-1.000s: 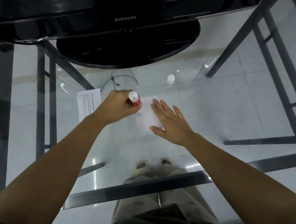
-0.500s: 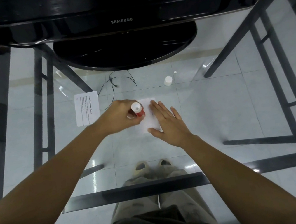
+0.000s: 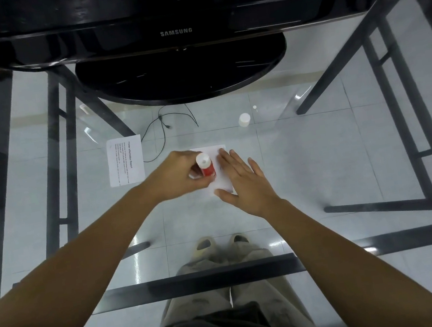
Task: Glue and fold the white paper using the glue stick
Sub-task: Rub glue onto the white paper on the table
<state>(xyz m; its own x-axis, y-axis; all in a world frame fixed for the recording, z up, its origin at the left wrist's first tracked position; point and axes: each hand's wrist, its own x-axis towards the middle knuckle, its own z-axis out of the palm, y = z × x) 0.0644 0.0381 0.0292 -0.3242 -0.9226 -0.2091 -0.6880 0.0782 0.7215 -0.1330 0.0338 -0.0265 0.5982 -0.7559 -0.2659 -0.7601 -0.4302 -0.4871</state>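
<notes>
Left hand [image 3: 176, 176] fingers are closed round the light, rigid glue stick [image 3: 206, 165], while the thin, limp white paper [image 3: 221, 175] is pinned flat under the spread right hand [image 3: 243, 181], probably best gripped by an edge.

1. The scene is lit dimly and evenly, with a cool tint.
2. Small bright glare spots are seen on the glass bench [image 3: 319, 147] and the floor tiles [image 3: 140, 263].
3. Straight edges are bowed outward by wide-angle distortion.
4. The forearms nearest the camera are slightly softened.
</notes>
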